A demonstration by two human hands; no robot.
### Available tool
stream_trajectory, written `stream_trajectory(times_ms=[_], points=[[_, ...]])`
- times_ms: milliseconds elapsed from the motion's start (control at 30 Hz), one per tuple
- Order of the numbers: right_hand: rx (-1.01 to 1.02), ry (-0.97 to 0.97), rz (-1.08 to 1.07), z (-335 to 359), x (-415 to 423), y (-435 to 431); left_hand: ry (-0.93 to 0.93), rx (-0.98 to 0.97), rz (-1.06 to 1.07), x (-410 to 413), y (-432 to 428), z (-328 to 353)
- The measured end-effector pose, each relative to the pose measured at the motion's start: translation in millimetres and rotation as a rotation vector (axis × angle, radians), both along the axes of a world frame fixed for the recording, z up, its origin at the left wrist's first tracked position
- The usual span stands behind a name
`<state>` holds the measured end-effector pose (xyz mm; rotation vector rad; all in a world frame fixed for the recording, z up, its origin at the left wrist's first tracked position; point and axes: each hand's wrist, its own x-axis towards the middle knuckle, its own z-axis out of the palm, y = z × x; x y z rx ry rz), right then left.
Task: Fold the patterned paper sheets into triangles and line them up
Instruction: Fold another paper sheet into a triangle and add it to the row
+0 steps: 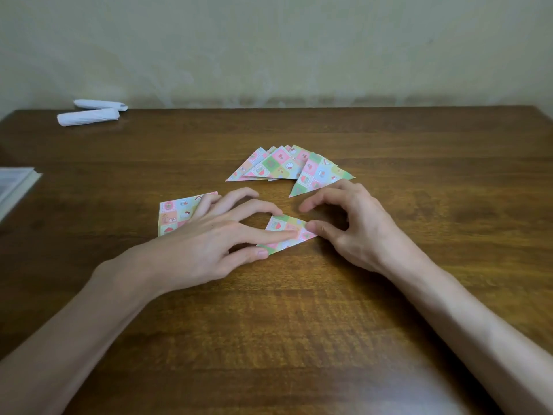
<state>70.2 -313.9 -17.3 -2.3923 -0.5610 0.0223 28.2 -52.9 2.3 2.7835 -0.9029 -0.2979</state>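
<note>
dim, soft light | faint shadows | slight blur | edges bowed

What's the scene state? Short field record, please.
work piece: folded patterned paper, flat on the table, centre
left hand: fingers straight, pressing the work piece
right hand: loosely curled, thumb tip at the work piece's right corner
finished triangles: overlapping fan behind the hands, not an even line
unfolded sheets: partly under the left hand
other: two white paper rolls, far left corner
</note>
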Motion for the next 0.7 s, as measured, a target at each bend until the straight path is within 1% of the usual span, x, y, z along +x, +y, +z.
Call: stream_trajectory(times_ms=[100, 200, 267, 367, 467, 600, 633, 700], points=[[-0.029, 0.001, 0.01, 0.2, -0.2, 0.7, -0.005, 0.0, -0.001, 0.2, 0.8, -1.9], [-0.008, -0.033, 0.023, -1.0, -4.2, -3.2, -0.032, -0.07, 0.019, 1.2, 2.1, -6.1], [-0.046, -0.073, 0.037, -2.2, -6.7, -2.5, -0.074, -0.118, 0.04, 2.8, 2.4, -8.7], [-0.035, -0.075, 0.039, -2.1, -9.7, 1.4, -0.11, -0.141, 0.07, 4.8, 3.3, -9.7], [0.049, 0.01, -0.014, 1.7, -10.4, 1.7, -0.143, -0.153, 0.107, 4.8, 4.4, -9.6], [0.332, 0.21, -0.011, 7.1, -7.2, 1.2, -0.199, -0.197, 0.216, 4.7, 5.2, -11.4], [0.362, 0.233, -0.009, 8.6, -5.8, -0.3, -0.199, -0.219, 0.249, 5.7, 5.5, -11.6], [0.348, 0.244, -0.015, 10.9, -2.2, -4.5, -0.186, -0.275, 0.307, 7.5, 6.5, -11.3]])
